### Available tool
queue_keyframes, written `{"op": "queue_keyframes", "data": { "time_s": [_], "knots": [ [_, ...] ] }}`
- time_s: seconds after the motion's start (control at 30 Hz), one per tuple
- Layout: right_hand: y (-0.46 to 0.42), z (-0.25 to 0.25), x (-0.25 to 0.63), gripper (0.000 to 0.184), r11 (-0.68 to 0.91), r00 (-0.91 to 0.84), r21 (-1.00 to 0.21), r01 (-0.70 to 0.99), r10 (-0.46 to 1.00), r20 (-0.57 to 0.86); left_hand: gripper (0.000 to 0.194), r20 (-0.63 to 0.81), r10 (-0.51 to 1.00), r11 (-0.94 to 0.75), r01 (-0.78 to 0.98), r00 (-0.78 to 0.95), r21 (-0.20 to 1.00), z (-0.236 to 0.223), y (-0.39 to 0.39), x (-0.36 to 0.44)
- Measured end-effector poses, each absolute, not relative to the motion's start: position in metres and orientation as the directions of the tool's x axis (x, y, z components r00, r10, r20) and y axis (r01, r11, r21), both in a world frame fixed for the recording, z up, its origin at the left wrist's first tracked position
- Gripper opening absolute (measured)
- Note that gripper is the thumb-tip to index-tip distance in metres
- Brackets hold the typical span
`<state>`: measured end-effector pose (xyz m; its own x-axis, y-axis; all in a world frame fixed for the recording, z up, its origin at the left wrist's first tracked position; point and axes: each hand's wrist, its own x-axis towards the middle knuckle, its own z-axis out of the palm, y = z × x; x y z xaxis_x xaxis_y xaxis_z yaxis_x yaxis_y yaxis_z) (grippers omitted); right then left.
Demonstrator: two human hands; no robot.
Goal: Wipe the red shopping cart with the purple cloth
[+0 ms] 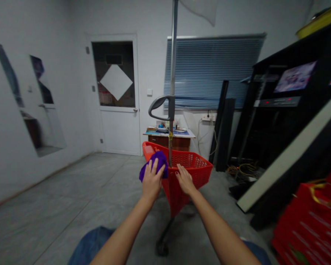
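Observation:
A purple cloth (156, 167) is bunched under my left hand (152, 181), which holds it against the near left rim of a red plastic shopping basket (194, 166). My right hand (185, 179) lies on the basket's near right rim with its fingers spread, holding nothing that I can see. The basket sits on a wheeled cart, and a metal pole (172, 73) with a grey handle (162, 107) rises through it. Something small and red (148, 152) lies inside the far left corner of the basket, partly hidden by the cloth.
A grey floor surrounds the cart. A black rack with screens (292, 92) and a red crate (310, 224) stand to the right, with tangled cables (241, 170) on the floor. A wooden desk (168, 142) with papers stands ahead, near a white door (116, 94).

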<state>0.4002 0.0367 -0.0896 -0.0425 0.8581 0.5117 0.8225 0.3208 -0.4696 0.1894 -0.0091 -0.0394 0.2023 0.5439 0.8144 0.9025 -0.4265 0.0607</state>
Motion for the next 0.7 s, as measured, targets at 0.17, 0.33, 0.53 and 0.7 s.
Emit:
{"op": "queue_keyframes", "data": {
  "time_s": [0.17,0.33,0.53,0.7],
  "knots": [
    [0.034,-0.087,0.398,0.054,0.324,-0.043,-0.486,0.812,0.863,0.503,0.055,0.779,0.445,-0.517,0.837,0.442,-0.180,-0.080,0.000,0.173],
    [0.031,-0.086,0.389,0.053,0.344,-0.046,-0.507,0.790,0.858,0.512,0.052,0.659,0.405,-0.605,0.726,0.633,-0.326,-0.086,0.007,0.167],
    [0.040,-0.086,0.414,0.064,0.319,-0.030,-0.517,0.794,0.871,0.491,0.059,0.679,0.508,-0.522,0.817,0.530,-0.247,-0.072,-0.004,0.160],
    [0.042,-0.102,0.425,0.058,0.315,-0.051,-0.466,0.827,0.867,0.495,0.054,0.717,0.519,-0.485,0.851,0.465,-0.200,-0.090,-0.004,0.178]
  ]
}}
